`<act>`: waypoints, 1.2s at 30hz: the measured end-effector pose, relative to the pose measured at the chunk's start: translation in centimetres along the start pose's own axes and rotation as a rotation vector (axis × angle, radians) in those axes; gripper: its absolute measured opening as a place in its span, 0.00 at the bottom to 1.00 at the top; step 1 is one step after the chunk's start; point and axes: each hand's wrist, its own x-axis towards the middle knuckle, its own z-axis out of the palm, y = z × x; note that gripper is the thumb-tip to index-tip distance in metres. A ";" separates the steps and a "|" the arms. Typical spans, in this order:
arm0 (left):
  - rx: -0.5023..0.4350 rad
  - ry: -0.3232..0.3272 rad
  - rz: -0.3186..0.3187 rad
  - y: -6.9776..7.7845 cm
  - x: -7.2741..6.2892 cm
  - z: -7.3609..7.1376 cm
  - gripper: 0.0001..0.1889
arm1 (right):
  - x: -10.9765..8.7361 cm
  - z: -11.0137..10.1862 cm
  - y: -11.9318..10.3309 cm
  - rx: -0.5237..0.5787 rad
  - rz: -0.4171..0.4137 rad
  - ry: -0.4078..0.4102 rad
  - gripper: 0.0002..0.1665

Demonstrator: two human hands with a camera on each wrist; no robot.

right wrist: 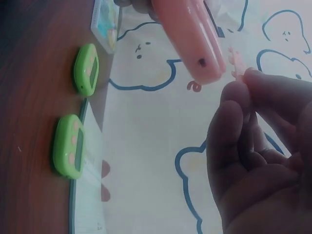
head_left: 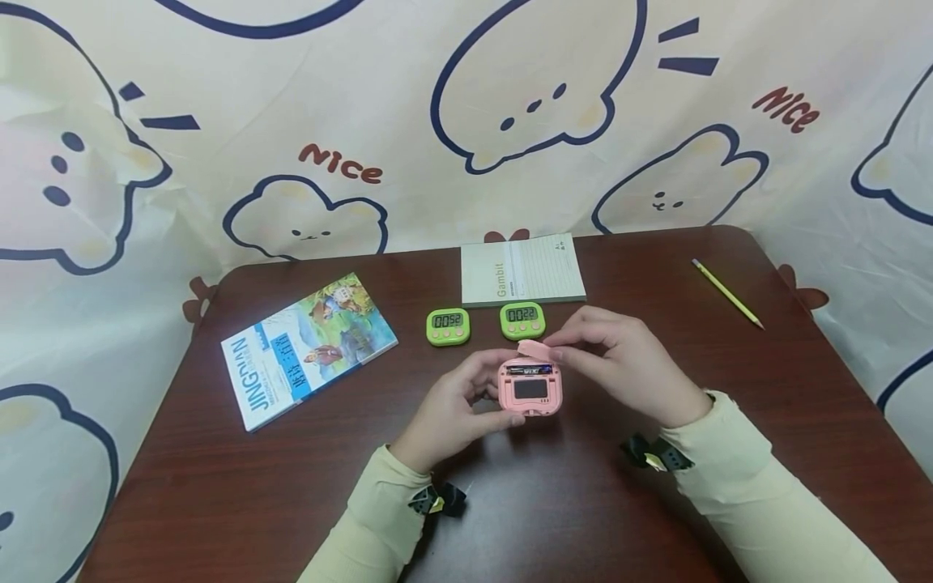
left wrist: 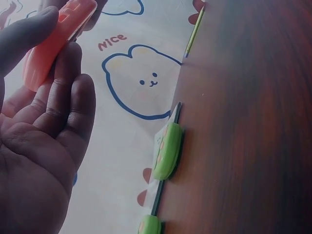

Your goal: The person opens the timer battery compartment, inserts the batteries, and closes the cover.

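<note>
A pink digital timer [head_left: 550, 398] is gripped by my left hand [head_left: 455, 409], its back turned up toward the head camera. Its battery compartment is uncovered, and a dark battery [head_left: 530, 370] lies inside. Between thumb and fingertips my right hand [head_left: 634, 368] pinches the small pink battery cover [head_left: 535, 350], just above the timer's top edge. In the right wrist view a narrow gap separates the cover [right wrist: 237, 63] from the timer body [right wrist: 190, 41]. Thumb and fingers of the left hand [left wrist: 36, 161] hold the timer by its side, above the table.
Two green timers [head_left: 448, 327] [head_left: 522, 321] stand behind the hands. A notebook [head_left: 543, 271] lies at the table's back edge. To the left is a colourful book [head_left: 313, 348]; a yellow-green pencil [head_left: 727, 293] lies at the back right. Patterned cloth [head_left: 408, 210] surrounds the brown table [head_left: 219, 494].
</note>
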 end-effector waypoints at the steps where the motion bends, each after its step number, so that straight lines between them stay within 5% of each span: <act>1: 0.001 -0.001 0.001 0.0 0.0 0.0 0.37 | 0.1 0.0 -0.1 0.002 0.004 -0.011 0.11; 14: -0.009 -0.030 0.008 0.1 0.0 0.2 0.37 | 0.1 0.8 0.4 0.080 0.043 -0.124 0.12; 30: -0.053 0.008 0.095 -0.2 0.0 0.1 0.37 | -0.3 2.0 0.3 0.168 -0.017 -0.026 0.10; 36: -0.041 0.051 0.105 0.0 0.0 -0.4 0.35 | -1.5 2.8 0.5 0.184 -0.035 -0.037 0.34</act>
